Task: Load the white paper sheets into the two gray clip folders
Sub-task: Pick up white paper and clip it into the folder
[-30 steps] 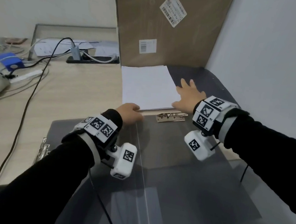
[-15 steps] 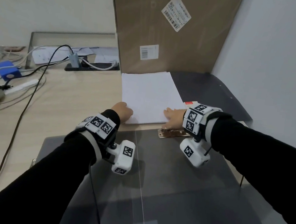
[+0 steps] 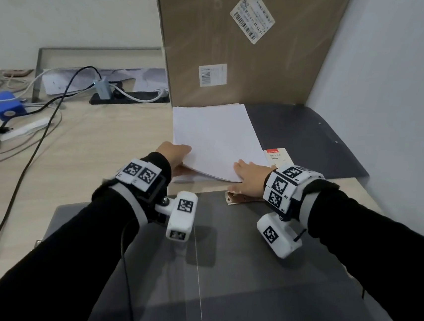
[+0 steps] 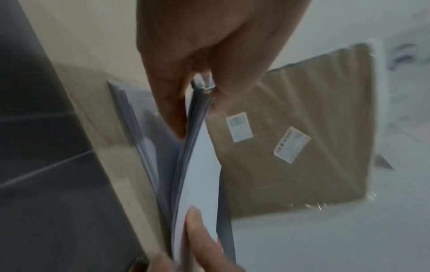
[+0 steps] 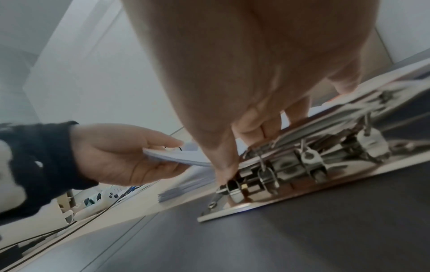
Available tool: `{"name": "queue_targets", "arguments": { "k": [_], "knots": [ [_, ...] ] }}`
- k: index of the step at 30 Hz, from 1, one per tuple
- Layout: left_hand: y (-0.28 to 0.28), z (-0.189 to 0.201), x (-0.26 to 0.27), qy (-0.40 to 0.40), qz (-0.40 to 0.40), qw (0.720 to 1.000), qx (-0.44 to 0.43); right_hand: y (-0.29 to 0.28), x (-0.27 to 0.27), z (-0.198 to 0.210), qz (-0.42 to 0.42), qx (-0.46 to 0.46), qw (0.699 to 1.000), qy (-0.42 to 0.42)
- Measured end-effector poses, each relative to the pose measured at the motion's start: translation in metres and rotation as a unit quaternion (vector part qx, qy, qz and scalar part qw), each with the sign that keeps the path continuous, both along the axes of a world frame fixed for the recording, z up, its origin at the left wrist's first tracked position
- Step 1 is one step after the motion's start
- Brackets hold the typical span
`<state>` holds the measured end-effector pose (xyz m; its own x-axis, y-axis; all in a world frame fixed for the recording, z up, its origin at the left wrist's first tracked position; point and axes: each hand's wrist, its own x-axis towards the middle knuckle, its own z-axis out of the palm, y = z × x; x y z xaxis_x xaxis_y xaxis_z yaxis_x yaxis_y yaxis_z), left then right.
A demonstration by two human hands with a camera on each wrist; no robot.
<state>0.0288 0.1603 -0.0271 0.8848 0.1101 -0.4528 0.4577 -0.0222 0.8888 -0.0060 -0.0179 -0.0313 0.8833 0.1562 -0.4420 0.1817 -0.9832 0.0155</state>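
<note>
Cardboard box (image 3: 242, 46) blocks behind the paper sheets (image 3: 215, 140); cables (image 3: 41, 123) clutter the left.

A pale wood-grain bench (image 3: 98, 146) filled the left and middle of the frame. On it lay a white paper stack (image 3: 215, 137) at the centre, a gray folder (image 3: 242, 266) in the lower middle, another (image 3: 309, 136) at right, and cables (image 3: 41, 123), a blue block (image 3: 4, 105) and a black strip (image 3: 131, 99) at upper left.
</note>
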Motion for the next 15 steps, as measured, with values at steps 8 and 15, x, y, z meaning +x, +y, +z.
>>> {"name": "queue_targets", "arguments": {
  "k": [8, 15],
  "knots": [
    [0.002, -0.022, 0.016, -0.017, -0.074, 0.986, 0.147, -0.006, -0.007, 0.003, -0.023, 0.078, 0.997, -0.003],
    [0.005, -0.032, 0.011, -0.036, -0.076, 0.990, 0.109, -0.003, -0.006, -0.001, -0.013, 0.058, 0.998, -0.009]
  ]
}}
